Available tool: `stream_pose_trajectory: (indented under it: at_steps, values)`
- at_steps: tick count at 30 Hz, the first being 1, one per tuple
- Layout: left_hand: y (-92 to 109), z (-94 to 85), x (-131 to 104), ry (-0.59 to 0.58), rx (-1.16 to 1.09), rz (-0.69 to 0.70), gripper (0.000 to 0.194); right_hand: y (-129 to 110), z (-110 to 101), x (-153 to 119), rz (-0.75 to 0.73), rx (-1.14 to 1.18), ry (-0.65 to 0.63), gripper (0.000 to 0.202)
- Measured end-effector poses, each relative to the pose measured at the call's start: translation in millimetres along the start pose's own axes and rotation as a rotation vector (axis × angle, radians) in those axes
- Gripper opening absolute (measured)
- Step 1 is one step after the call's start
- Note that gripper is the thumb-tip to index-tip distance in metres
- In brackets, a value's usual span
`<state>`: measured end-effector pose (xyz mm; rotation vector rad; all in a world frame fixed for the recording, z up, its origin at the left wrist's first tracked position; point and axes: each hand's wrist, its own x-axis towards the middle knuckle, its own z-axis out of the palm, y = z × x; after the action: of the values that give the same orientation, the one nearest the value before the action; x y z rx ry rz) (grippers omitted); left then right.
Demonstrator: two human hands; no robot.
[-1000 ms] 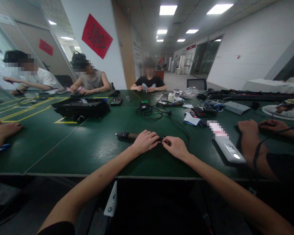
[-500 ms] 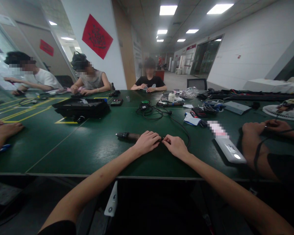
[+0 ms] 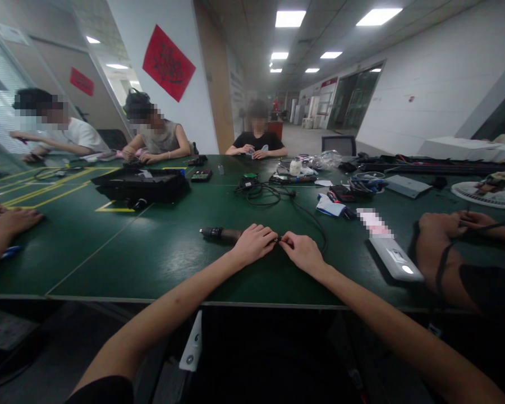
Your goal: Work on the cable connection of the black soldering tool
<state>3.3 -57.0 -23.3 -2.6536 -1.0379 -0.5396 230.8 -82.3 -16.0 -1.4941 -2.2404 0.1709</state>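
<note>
An electric screwdriver (image 3: 221, 233) lies on the green table, its dark tip pointing left. Wrapped over the rear of its body is my left hand (image 3: 255, 244), closed on it. Just to the right, the fingertips of my right hand (image 3: 303, 251) are pinched on the end of a black cable (image 3: 325, 238) at the screwdriver's tail. A small shiny spot shows between my two hands. Whether the cable's plug sits in the screwdriver or apart from it, I cannot tell. From my right hand the cable curves up and back toward a coil.
A black tray (image 3: 143, 184) stands at the back left. A coiled cable (image 3: 258, 193), a blue-white packet (image 3: 330, 205) and a white device (image 3: 395, 259) lie beyond and right. Co-workers' hands (image 3: 14, 223) rest at both sides; several people sit around the table (image 3: 122, 264).
Both hands keep nearly the same place and grip. A small shiny spot now shows between them. The view has shifted very slightly.
</note>
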Motion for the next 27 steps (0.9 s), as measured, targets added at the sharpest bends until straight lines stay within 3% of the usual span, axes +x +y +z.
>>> stream_pose_trajectory:
  at_steps: [27]
  values:
    - [1.3,-5.3,1.3,-0.016,0.023,0.028,0.021,0.6,0.4,-0.2,-0.001,-0.02,-0.016,0.018]
